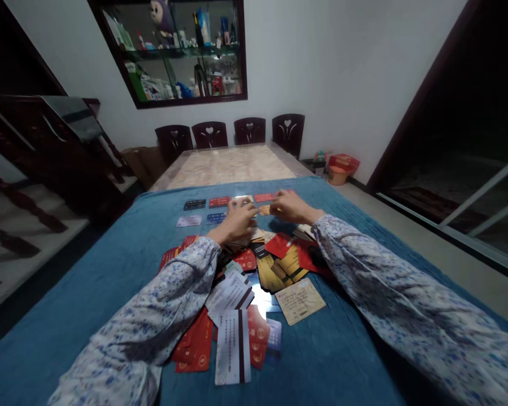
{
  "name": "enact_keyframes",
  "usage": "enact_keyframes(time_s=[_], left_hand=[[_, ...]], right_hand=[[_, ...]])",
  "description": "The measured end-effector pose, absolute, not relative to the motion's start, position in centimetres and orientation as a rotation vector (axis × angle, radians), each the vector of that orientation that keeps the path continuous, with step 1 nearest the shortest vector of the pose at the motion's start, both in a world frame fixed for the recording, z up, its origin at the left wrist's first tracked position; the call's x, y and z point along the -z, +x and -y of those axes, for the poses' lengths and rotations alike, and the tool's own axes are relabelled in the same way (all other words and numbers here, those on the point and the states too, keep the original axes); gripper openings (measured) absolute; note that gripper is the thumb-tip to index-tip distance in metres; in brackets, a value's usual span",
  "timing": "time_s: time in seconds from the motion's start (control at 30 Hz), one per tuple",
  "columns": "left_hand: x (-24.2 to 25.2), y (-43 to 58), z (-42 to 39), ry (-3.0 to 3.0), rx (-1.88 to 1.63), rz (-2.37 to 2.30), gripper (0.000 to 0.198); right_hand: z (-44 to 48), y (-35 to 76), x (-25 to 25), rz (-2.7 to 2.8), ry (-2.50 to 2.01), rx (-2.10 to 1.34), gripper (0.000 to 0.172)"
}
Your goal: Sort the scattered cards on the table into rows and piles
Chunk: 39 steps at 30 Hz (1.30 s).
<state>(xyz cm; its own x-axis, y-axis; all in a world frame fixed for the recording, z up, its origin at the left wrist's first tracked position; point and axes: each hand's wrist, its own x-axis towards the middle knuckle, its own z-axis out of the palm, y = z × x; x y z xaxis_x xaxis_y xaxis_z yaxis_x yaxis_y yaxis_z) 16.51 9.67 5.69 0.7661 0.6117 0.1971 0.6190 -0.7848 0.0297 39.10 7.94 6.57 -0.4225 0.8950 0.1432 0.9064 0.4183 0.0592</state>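
Observation:
Cards lie in two rows on the blue cloth. The far row holds a black card (195, 204), a red card (219, 201), a pale card (242, 198) and more red ones. In the nearer row are a lilac card (189, 220), a blue card (216, 218) and an orange card (264, 210). My left hand (236, 220) is over the nearer row with curled fingers; what they hold, if anything, is hidden. My right hand (294, 207) has bent fingers closed at the orange card's right edge. Below my hands spreads a loose heap of red, gold cards (273, 273) and white cards (232, 341).
The blue cloth (110, 270) covers the near part of a marble-topped table (228, 163). Several dark chairs (249, 131) line the far wall. A glass-shelved cabinet (182, 53) is set in that wall. An orange bucket (337, 175) stands on the floor to the right.

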Motion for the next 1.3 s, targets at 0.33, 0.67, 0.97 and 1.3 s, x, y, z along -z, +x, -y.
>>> enact_keyframes(time_s=[0.33,0.67,0.97,1.3], left_hand=[[-4.7,17.0,-5.5,-2.99,0.325,0.901,0.028],[-4.3,17.6,-3.0,-3.047,0.196,0.803,0.022],[-4.0,17.4,-3.1,-3.042,0.208,0.681,0.017],[-3.8,17.4,-3.3,-2.957,0.233,0.591,0.027]], right_hand=[[-4.7,41.4,-4.2,2.559,-1.481,0.111,0.02],[-2.6,41.9,-3.6,2.632,-1.42,-0.039,0.023],[-2.9,42.1,-2.7,2.685,-1.389,-0.055,0.026],[-2.6,41.8,-3.1,2.704,-1.44,-0.087,0.027]])
